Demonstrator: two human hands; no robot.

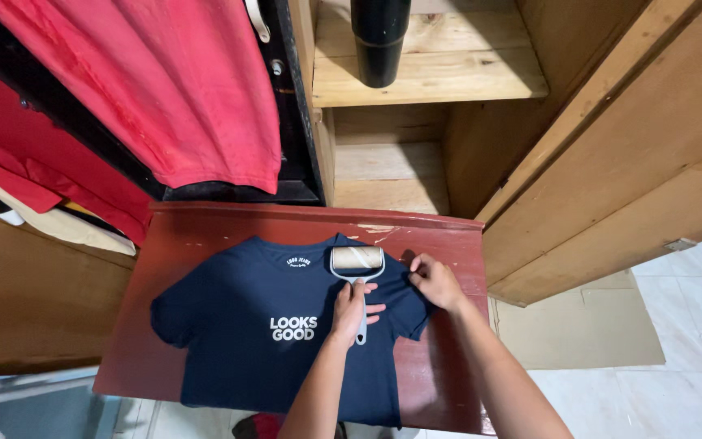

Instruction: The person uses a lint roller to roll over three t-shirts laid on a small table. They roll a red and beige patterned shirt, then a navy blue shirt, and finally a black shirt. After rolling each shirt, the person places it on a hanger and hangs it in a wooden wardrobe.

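Note:
A navy T-shirt with white print on the chest lies flat, front up, on a dark red table. My left hand is closed around the grey handle of a lint roller, whose pale roll rests on the shirt just right of the collar. My right hand presses down on the shirt's right shoulder and sleeve, with the fingers bent onto the fabric beside the roll.
Red shirts hang over a dark rail at the upper left. A wooden shelf unit behind the table holds a black cylinder. A wooden door stands open on the right, above flat cardboard on a tiled floor.

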